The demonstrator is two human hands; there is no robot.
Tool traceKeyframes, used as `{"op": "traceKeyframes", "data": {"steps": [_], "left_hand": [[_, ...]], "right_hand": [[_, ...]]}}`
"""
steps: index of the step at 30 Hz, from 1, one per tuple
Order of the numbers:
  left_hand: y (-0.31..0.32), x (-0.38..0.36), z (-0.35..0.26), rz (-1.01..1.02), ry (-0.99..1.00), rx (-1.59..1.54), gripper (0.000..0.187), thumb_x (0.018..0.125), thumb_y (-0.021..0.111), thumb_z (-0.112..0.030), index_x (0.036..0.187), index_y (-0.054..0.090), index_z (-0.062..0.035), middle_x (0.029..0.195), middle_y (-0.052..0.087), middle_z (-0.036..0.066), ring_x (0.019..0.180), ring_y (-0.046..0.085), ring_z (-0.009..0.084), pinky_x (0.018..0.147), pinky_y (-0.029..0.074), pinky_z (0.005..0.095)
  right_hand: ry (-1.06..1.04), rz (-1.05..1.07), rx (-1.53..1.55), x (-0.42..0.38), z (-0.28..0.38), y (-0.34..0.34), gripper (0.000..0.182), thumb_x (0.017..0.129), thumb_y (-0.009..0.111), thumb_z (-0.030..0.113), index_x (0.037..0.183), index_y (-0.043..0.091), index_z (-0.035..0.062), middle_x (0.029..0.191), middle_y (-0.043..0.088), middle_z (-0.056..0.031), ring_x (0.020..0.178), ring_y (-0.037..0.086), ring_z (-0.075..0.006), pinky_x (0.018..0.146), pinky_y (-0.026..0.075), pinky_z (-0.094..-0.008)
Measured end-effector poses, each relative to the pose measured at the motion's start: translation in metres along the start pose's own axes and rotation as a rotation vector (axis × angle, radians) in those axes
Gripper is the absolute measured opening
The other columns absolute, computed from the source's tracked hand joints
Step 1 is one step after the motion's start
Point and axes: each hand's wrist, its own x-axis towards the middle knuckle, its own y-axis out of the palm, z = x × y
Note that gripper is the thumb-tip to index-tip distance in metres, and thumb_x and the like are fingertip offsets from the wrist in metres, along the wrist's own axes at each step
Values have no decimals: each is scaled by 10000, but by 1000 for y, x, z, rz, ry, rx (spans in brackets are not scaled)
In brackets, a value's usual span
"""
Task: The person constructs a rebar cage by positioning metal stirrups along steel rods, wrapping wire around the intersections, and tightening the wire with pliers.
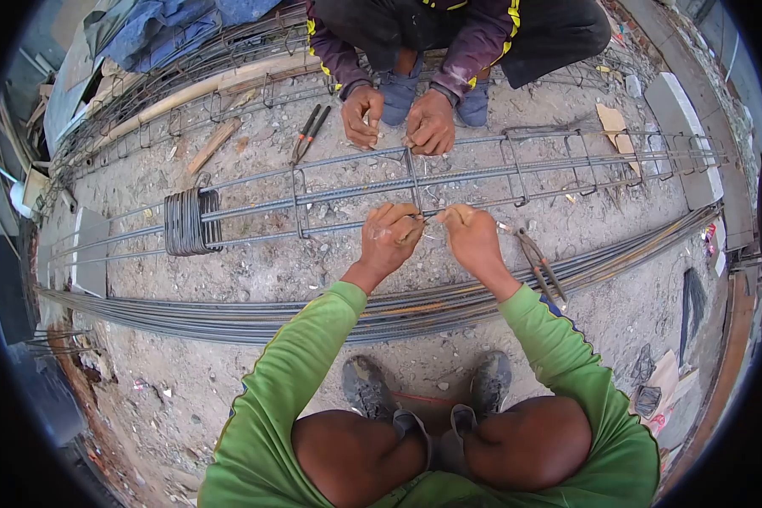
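Observation:
My left hand (389,239) is closed, fingers curled at the near bar of a rebar cage (347,193). Across a small gap, my right hand (472,241) pinches at the same bar. Thin wire seems to run between my fingertips, mostly hidden by them. A square stirrup (413,173) stands around the long bars just beyond my hands. Pincers (540,262) with dark orange handles lie beside my right wrist. Opposite me, a crouching person's two hands (430,123) pinch at the far bar by the same stirrup.
A stack of stirrups (193,222) hangs around the bars at left. Concrete blocks (91,250) prop the cage ends. Loose long rebars (313,320) lie between my feet and the cage. Another pair of pincers (311,131) and a wood piece (214,146) rest on the rubble ground.

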Motion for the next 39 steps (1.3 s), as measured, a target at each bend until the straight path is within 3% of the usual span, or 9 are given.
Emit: {"op": "traceKeyframes", "data": {"steps": [4,13,15,16,19,23,27,29,39], "left_hand": [[-2,0,-2,-15,-16,-36,151,770,795,-92,777,649,-126,948,694,-6,779,613,242,661,436,402],[-8,6,-4,57,-149,-85,106,767,767,-99,784,663,-105,942,716,22,807,627,271,727,511,416],[-14,7,-12,112,-203,-41,102,776,763,-104,806,665,-102,942,717,25,825,634,277,738,521,420],[-16,9,-14,181,-244,4,101,786,758,-110,829,667,-100,942,717,28,843,642,282,750,532,424],[-17,8,-15,133,-242,-65,133,823,746,-166,933,727,-93,946,724,88,899,656,331,798,522,442],[-11,7,-12,110,-239,3,202,818,775,-173,943,662,-63,990,701,96,928,654,320,820,524,443],[-11,8,-14,226,-197,222,272,816,788,-256,969,684,-57,984,694,114,963,653,307,844,497,446],[-8,6,-14,248,-229,271,283,821,782,-283,976,694,-63,964,695,109,962,653,295,841,491,442],[-12,6,-11,329,-223,261,226,870,730,-297,959,710,-90,906,699,77,923,660,256,831,473,409]], "right_hand": [[117,-24,-198,-1,-34,2,242,963,550,178,926,695,-12,847,669,-279,811,668,-445,718,500,-489],[93,474,4,-46,27,6,298,1002,489,184,1025,714,-9,796,646,-219,728,621,-304,727,486,-421],[110,486,150,-47,31,-5,262,1081,479,162,1109,692,11,599,422,53,530,410,-51,500,360,-278],[108,482,143,-49,30,-5,262,1081,479,162,1109,692,11,599,422,53,530,410,-51,500,360,-278],[-98,486,64,-57,25,-4,319,1102,479,238,1228,647,-3,667,557,12,587,477,-67,556,422,-270],[91,365,68,-50,-5,-52,451,1038,547,338,1313,587,-18,852,723,-123,757,673,-232,743,527,-342],[200,41,-1145,-67,-104,-126,685,891,726,483,1396,547,56,1300,616,-229,1232,567,-413,972,483,-499],[404,191,-1191,-85,-138,-150,763,821,781,498,1412,533,83,1342,555,-250,1282,486,-447,1028,434,-568],[122,174,-1079,-87,-175,-172,460,826,769,302,1168,681,6,1125,677,-205,951,673,-362,882,535,-487]]}}
